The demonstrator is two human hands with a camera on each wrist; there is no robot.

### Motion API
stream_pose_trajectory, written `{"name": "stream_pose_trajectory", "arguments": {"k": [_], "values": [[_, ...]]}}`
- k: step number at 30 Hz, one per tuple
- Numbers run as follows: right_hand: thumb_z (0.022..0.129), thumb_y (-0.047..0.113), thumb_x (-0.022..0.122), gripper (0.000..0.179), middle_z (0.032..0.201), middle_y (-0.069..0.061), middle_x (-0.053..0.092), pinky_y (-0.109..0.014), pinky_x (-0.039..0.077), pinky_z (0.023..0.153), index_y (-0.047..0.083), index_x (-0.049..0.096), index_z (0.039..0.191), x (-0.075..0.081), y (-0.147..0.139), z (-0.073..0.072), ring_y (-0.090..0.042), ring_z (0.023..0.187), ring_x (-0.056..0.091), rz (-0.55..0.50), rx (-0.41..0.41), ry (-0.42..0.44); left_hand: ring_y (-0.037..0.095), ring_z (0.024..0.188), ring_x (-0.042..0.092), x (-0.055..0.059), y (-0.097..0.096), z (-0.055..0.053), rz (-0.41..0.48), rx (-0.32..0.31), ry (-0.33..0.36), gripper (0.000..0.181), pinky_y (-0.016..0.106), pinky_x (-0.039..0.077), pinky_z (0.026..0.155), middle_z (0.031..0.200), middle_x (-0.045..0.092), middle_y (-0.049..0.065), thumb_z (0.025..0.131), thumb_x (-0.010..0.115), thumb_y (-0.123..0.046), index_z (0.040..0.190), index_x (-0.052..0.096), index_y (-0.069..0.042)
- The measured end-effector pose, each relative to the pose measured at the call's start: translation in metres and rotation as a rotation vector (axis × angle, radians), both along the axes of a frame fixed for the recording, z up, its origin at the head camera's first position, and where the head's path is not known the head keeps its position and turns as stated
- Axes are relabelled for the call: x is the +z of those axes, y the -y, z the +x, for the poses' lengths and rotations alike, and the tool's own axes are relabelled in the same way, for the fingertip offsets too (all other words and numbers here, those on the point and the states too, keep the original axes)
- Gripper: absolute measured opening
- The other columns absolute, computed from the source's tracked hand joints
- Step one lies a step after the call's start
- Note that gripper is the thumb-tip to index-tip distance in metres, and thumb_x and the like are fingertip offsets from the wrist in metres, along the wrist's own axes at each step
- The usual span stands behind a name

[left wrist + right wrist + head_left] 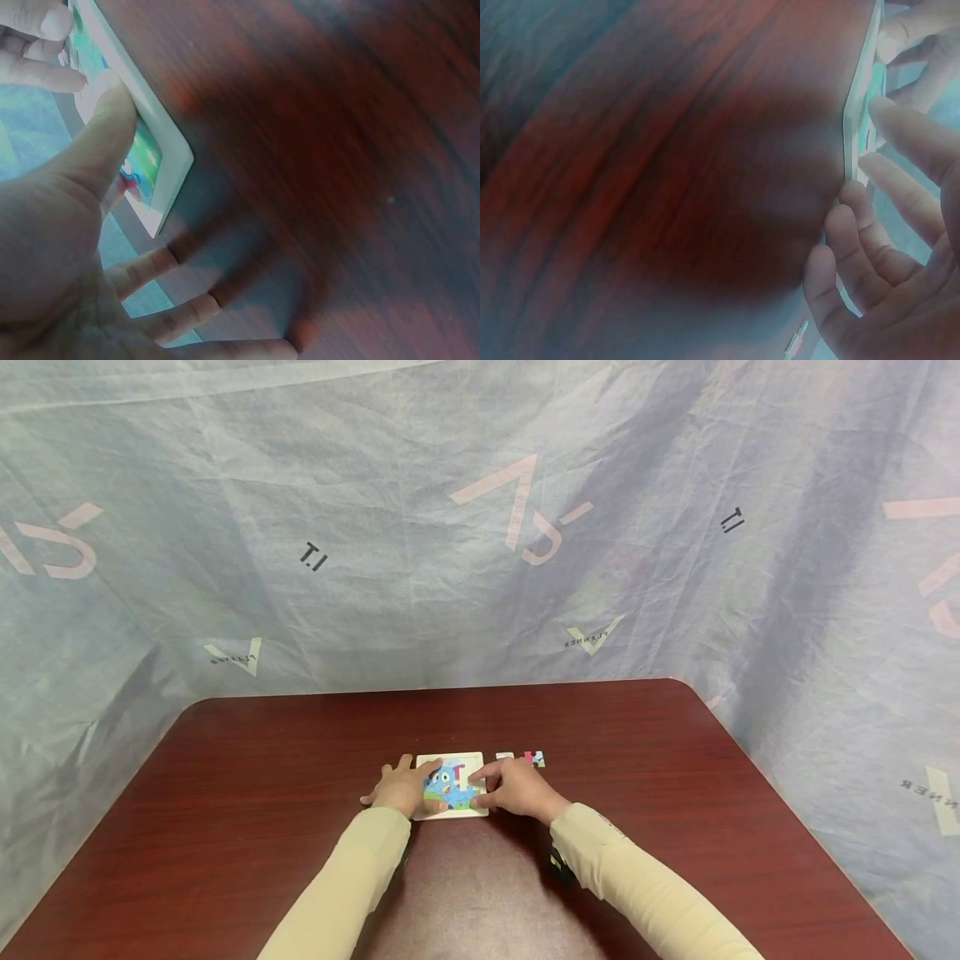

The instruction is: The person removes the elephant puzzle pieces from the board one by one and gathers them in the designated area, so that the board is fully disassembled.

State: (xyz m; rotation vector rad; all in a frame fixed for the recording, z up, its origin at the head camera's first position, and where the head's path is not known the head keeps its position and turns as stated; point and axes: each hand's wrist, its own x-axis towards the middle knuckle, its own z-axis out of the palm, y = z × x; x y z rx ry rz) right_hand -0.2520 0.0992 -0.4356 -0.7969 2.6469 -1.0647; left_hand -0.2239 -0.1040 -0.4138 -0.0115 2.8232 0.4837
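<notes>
Table (262,777) | left hand (400,790), right hand (522,790): fingers apart at puzzle (450,783) | head only: 2 sleeves (348,872)

Can't see puzzle board (459,814) fully past left hand (401,789); can't identify dark object (559,866) beneath right sleeve (645,889).

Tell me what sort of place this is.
Probably a curtained-off indoor workspace, perhaps a makeshift recording booth: printed greyish fabric hangs behind and beside a reddish-brown table, where a picture puzzle lies.
</notes>
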Motion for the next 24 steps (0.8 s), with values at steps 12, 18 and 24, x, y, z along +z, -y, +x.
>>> {"name": "stream_pose_trajectory", "arguments": {"k": [12,18,24], "values": [[0.082,0.007,0.085,0.026,0.07,0.004,0.059,-0.025,0.045,0.059,0.005,0.076,0.106,0.0001,0.0048,0.0,-0.007,0.061,0.05,0.032,-0.01,-0.013,0.051,0.139,0.032,0.0012,-0.0005,0.0005,-0.005,-0.001,0.009,0.074,0.083,0.036,0.091,0.158,0.032,0.021,0.09,0.079,-0.032,0.155,0.045,-0.024],[0.078,0.007,0.088,0.027,0.078,0.0,0.064,-0.029,0.049,0.066,0.008,0.073,0.1,0.001,0.0061,-0.0005,-0.01,0.071,0.054,0.028,-0.024,-0.052,0.052,0.138,0.034,0.0019,-0.0006,0.0013,-0.001,0.006,0.006,0.073,0.083,0.036,0.092,0.156,0.034,0.021,0.09,0.08,-0.032,0.154,0.047,-0.023],[0.077,0.011,0.09,0.027,0.082,-0.002,0.064,-0.032,0.05,0.068,0.009,0.075,0.1,0.001,0.0067,-0.0017,-0.013,0.076,0.055,0.075,-0.052,-0.08,0.052,0.138,0.034,0.0021,-0.0002,0.0015,0.001,0.003,-0.01,0.073,0.082,0.037,0.091,0.156,0.034,0.022,0.089,0.08,-0.031,0.154,0.047,-0.022]]}}
